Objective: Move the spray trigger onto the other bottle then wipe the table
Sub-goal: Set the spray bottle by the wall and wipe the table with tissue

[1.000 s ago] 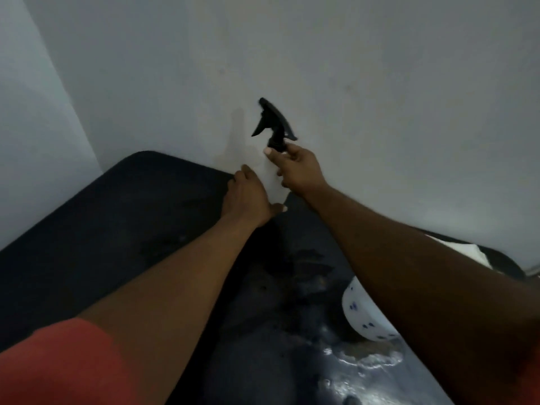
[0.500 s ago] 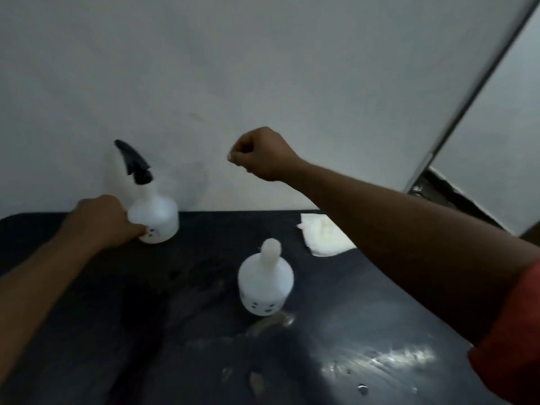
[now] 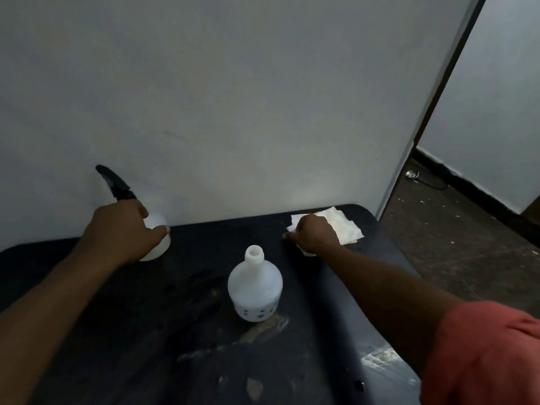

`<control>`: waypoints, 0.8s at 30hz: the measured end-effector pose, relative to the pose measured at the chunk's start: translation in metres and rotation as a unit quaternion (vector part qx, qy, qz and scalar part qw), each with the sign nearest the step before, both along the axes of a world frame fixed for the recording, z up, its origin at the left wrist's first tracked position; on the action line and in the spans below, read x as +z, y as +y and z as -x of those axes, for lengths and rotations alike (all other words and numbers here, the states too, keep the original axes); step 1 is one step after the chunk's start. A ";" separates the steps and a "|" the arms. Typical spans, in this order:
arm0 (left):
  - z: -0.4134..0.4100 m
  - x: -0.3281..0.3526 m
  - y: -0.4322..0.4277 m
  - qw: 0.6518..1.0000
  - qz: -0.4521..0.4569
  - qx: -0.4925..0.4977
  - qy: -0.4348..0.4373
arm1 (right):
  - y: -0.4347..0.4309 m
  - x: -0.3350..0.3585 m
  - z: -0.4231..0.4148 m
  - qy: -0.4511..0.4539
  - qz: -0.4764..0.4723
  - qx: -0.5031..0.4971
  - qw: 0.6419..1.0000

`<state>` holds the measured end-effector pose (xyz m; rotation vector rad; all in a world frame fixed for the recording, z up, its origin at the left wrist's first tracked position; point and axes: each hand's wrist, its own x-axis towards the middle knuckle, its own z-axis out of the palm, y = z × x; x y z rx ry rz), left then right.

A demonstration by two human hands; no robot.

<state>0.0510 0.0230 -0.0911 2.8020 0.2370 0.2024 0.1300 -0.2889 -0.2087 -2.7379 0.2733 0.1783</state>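
L hand (image 3: 124,232) steadies trigger-topped bottle (image 3: 156,239) by the wall while R hand (image 3: 317,233) closes on paper towel (image 3: 344,226), prob. for wiping dark table (image 3: 175,331).

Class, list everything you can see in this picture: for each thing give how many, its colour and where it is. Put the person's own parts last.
table: 1, black, fills the lower frame, wet smears on it
open bottle: 1, white, table centre, upright, no cap
bottle with trigger: 1, white, back left by the wall, under the left hand
spray trigger: 1, black, on top of the back left bottle
tissue: 1, white, back right of the table, partly under the right hand
wall: 1, white, behind the table
floor: 1, dark, speckled, right of the table
sleeve: 1, red, lower right
left hand: 1, on the bottle with trigger
right hand: 1, on the tissue
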 end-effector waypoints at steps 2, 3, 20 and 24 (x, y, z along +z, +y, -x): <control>0.005 0.002 0.005 1.000 -0.003 0.002 -0.004 | 0.004 0.006 -0.001 0.022 0.007 -0.055 0.998; 0.008 0.003 0.008 1.000 -0.006 0.000 -0.003 | 0.005 0.010 0.002 0.033 0.030 -0.102 0.994; 0.046 0.047 0.015 0.991 0.126 0.013 -0.052 | 0.020 0.154 0.029 -0.160 -0.525 -0.094 0.831; 0.064 0.066 0.026 0.970 0.217 0.039 -0.100 | 0.067 0.185 0.046 -0.121 -0.590 -0.030 0.798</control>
